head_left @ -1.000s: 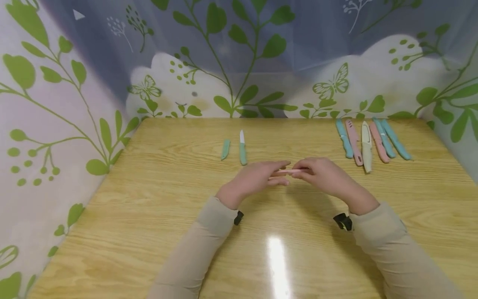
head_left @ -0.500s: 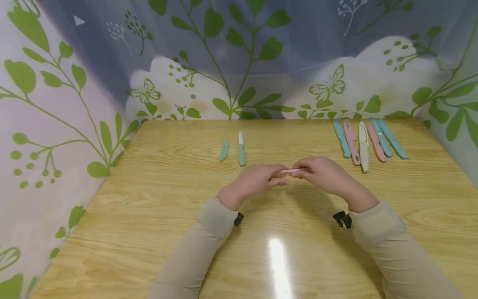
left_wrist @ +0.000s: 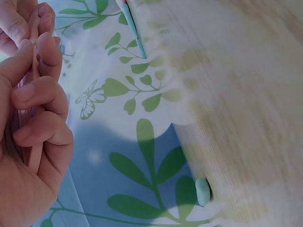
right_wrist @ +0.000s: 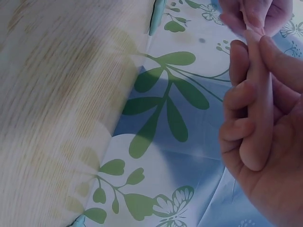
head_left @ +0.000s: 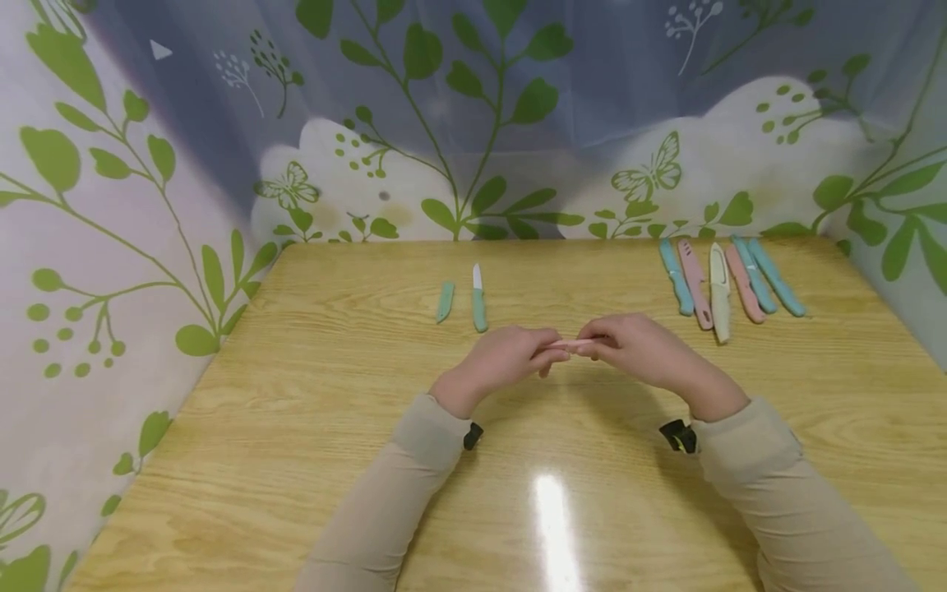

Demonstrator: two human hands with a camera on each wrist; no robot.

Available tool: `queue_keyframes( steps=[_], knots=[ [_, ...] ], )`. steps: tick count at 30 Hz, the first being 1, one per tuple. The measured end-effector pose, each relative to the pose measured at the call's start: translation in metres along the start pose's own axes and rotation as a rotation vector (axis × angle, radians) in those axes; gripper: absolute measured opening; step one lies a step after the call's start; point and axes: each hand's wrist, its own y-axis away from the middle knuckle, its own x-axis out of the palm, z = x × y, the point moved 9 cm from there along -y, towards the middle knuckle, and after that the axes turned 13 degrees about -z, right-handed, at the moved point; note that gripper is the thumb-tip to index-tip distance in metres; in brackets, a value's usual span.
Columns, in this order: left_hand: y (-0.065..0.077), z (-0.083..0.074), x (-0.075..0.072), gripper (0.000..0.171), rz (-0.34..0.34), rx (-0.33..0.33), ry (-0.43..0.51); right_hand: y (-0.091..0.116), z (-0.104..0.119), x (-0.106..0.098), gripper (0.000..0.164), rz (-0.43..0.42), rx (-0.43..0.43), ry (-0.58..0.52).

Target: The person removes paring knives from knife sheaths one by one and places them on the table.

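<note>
In front of the body, both hands meet at a pink knife (head_left: 571, 344) held level above the table. My right hand (head_left: 644, 349) grips its smooth, rounded handle (right_wrist: 259, 118), with the fingers wrapped round it and the thumb along the side. My left hand (head_left: 503, 362) holds the other end, where a thin pink sheath-like strip (left_wrist: 36, 158) runs through the palm under curled fingers. No blade shows; the hands cover most of that end. Just beyond the left hand lie a green-handled paring knife (head_left: 479, 308), its white blade bare, and a green sheath (head_left: 445, 302).
At the back right of the wooden table (head_left: 296, 411), several sheathed knives lie side by side: blue (head_left: 676, 278), pink (head_left: 694, 284), cream (head_left: 719, 296) and others. A leaf-patterned curtain (head_left: 355, 181) hangs along the back and left edges.
My left hand's fingers, spread apart a second ago, have closed in on the pink knife's end. The right hand has stayed nearly in place. The head view has tilted slightly.
</note>
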Motion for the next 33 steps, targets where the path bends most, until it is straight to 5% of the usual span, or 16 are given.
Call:
queue_keyframes(
  steps=[33],
  knots=[
    [0.002, 0.0031, -0.0012, 0.031, 0.06, -0.054, 0.03, 0.0002, 0.0012, 0.0024, 0.023, -0.003, -0.054, -0.025]
  ],
)
